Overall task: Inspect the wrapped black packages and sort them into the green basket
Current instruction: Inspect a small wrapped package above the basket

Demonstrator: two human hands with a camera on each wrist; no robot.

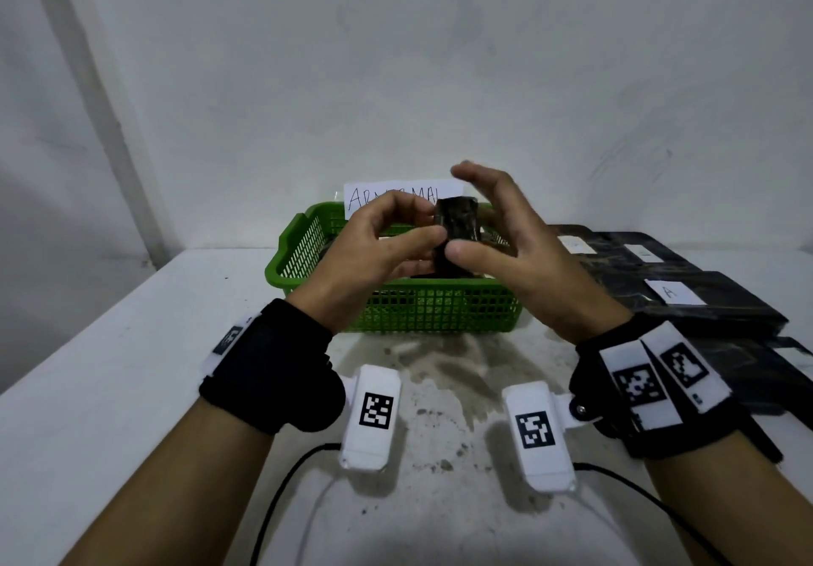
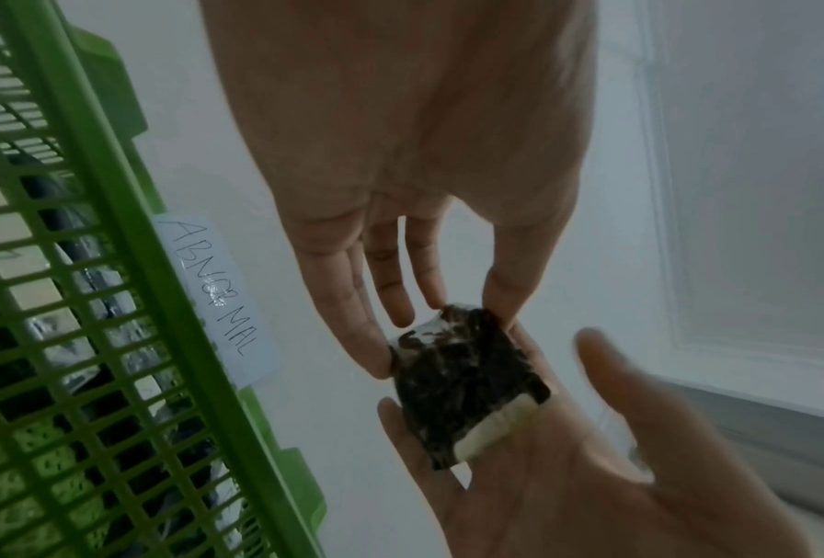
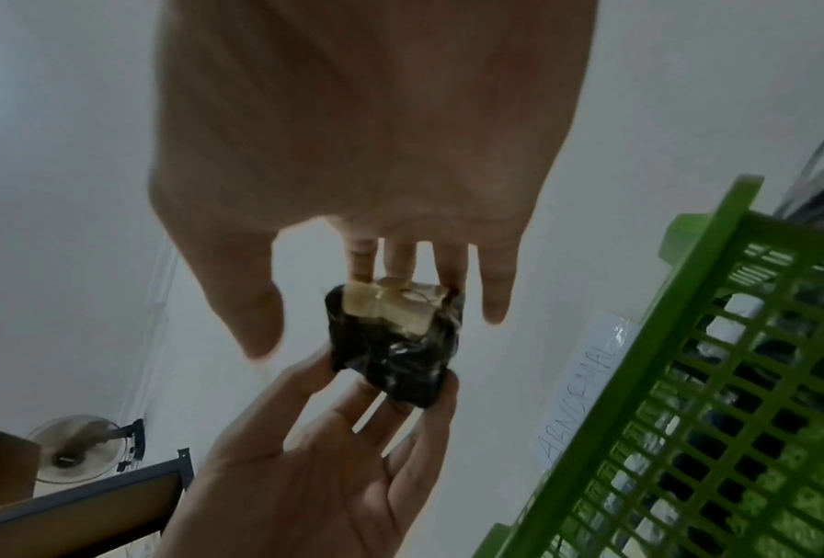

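A small black wrapped package [image 1: 455, 231] is held up above the green basket [image 1: 440, 308]. One end of it is torn and shows pale material [image 3: 393, 307]. My left hand [image 1: 433, 233] pinches the package between thumb and fingertips [image 3: 441, 385]. My right hand [image 1: 462, 213] is spread, its fingers straight behind the package [image 3: 453, 272] and its thumb [image 1: 457, 253] against the lower front. The basket carries a paper label reading "ABNORMAL" [image 2: 214, 298], and black packages [image 2: 71, 302] show through its mesh.
Several flat black packages with white labels [image 1: 668, 288] lie on the white table [image 1: 132, 345] to the right of the basket. The wall stands close behind. A stained patch [image 1: 444, 372] marks the table in front of the basket. A fan [image 3: 75, 449] and a shelf [image 3: 90, 502] stand further off.
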